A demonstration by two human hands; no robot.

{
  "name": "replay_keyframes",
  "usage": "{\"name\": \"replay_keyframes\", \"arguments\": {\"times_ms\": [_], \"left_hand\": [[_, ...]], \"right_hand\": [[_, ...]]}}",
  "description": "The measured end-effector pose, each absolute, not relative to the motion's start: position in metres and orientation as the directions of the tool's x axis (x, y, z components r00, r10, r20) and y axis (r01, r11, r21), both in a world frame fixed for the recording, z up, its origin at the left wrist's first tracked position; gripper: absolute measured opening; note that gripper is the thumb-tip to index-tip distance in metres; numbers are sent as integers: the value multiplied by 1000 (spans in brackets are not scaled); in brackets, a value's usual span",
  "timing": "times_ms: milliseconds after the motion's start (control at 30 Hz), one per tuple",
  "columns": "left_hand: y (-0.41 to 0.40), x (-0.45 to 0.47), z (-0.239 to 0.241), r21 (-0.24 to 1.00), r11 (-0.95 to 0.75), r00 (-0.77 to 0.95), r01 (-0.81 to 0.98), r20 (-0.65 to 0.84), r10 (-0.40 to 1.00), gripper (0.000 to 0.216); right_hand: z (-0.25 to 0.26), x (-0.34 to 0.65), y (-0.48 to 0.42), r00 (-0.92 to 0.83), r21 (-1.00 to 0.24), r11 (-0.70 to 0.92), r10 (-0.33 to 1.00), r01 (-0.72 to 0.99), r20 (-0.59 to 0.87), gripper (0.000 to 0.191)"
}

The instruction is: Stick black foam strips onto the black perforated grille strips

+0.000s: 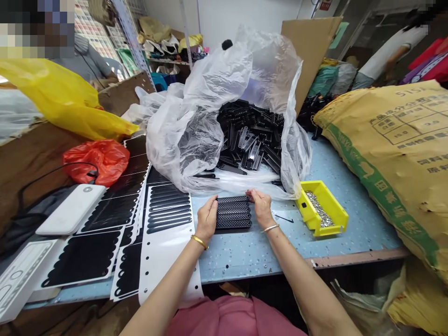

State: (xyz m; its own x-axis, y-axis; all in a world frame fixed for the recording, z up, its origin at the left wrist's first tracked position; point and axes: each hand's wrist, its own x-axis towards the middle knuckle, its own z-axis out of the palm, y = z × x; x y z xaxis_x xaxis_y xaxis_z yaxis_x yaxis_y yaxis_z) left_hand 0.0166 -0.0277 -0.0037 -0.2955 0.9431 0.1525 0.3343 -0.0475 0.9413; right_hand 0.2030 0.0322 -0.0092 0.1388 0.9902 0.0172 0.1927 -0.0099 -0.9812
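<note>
Several black strips with a mesh pattern [234,213] lie side by side as a flat block above the blue table. My left hand [207,217] grips the block's left ends, thumb on top and fingers together. At the other side, my right hand [261,206] pinches the upper right corner. Left of my left hand lies a white sheet [168,261] with a column of black adhesive strips [170,210]. Just beyond both hands, a clear plastic bag [210,93] gapes toward me, full of loose black plastic pieces [250,135].
A yellow bin [339,217] of small shiny metal parts stands to the right, near a thin black piece [284,218]. A large printed sack [395,154] crowds the right edge. Stacked black sheets [84,256], a white power bank [70,210] and a red bag [100,161] are left.
</note>
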Motion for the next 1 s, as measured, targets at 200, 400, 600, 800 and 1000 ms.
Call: {"name": "replay_keyframes", "arguments": {"times_ms": [200, 400, 600, 800, 1000], "left_hand": [[-41, 24, -4, 921, -54, -257, 387, 164, 952, 44], [-44, 21, -4, 909, -57, -240, 414, 169, 956, 43], [-39, 14, -3, 926, -26, -259, 376, 132, 957, 41], [-38, 12, -1, 925, -19, -257, 380, 125, 958, 40], [-37, 9, -5, 908, -14, -251, 419, 131, 959, 37]], "right_hand": [[-9, 199, 4, 161, -946, 79, 978, 314, 135, 45], [-7, 200, -3, 127, -888, 137, 969, 438, 212, 39], [26, 228, 37, -76, -526, 254, 938, 812, 337, 29], [25, 223, 98, -321, -180, 303, 944, 936, -77, 17], [17, 201, 167, -297, -102, 289, 952, 952, -76, 20]]}}
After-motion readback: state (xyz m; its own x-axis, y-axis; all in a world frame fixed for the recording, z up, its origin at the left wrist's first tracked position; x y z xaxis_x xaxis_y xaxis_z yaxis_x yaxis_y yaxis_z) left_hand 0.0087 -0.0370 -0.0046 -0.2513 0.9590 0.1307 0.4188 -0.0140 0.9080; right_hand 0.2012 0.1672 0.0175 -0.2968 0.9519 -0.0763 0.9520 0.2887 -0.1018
